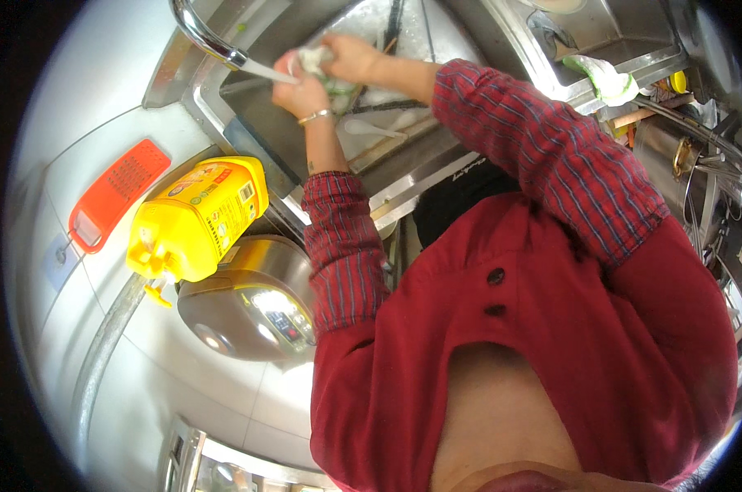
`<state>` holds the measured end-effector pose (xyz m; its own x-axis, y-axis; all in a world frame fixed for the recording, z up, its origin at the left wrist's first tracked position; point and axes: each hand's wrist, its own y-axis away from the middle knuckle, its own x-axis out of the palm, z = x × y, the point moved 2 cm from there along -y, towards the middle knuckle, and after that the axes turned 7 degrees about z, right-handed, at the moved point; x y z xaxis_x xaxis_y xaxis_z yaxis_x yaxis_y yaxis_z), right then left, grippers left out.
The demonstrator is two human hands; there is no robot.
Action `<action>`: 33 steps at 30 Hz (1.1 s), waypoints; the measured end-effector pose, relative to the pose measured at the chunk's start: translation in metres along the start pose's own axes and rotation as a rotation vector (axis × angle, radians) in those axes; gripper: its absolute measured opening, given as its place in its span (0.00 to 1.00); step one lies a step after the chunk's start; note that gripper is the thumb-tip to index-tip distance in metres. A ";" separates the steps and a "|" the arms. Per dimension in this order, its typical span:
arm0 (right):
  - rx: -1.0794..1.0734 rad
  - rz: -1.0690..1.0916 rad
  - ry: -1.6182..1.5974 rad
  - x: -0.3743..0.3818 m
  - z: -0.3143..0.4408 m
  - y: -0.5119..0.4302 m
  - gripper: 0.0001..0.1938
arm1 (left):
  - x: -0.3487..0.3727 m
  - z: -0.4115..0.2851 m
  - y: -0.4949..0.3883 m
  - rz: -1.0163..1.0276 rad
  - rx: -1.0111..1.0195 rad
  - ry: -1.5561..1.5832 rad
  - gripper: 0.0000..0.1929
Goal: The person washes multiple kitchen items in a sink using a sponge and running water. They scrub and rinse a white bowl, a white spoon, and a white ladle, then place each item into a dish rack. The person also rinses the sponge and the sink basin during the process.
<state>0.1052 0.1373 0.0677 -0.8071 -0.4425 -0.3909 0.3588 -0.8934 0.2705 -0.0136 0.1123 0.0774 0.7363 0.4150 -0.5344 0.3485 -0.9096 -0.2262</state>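
Observation:
My left hand, with a bracelet at its wrist, is under the stream from the chrome faucet. It grips a whitish wad, perhaps a cloth, too blurred to name surely. My right hand is closed on the other side of the same wad. Some green and pale matter hangs just below my hands. Under them a stainless steel sink holds a white spoon and a large wet, shiny surface with dark bars.
A yellow detergent jug, an orange grater and a metallic rice cooker are at the left. A second sink basin lies to the right, a green-and-white cloth over its edge. Whisks and other utensils crowd the far right.

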 end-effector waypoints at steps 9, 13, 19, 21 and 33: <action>0.136 0.132 -0.071 -0.013 0.004 0.046 0.24 | 0.004 0.039 -0.019 -0.003 -0.085 0.115 0.06; 0.086 0.091 -0.335 -0.012 -0.003 0.068 0.18 | 0.009 0.069 -0.022 -0.003 -0.079 0.104 0.07; -0.083 0.110 -0.431 -0.015 0.001 0.104 0.16 | 0.020 0.076 -0.016 -0.010 -0.288 0.473 0.07; -0.134 0.142 -0.263 -0.017 0.000 0.109 0.16 | 0.018 0.062 -0.010 0.049 -0.441 0.673 0.07; 0.160 0.253 -0.649 0.000 -0.032 0.072 0.17 | 0.009 0.008 0.009 0.336 -0.846 1.636 0.14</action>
<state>0.1460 0.0708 0.0589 -0.8422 -0.4544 0.2900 0.5389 -0.7251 0.4287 -0.0082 0.1075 0.0636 0.4029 0.3150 0.8593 -0.1294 -0.9099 0.3942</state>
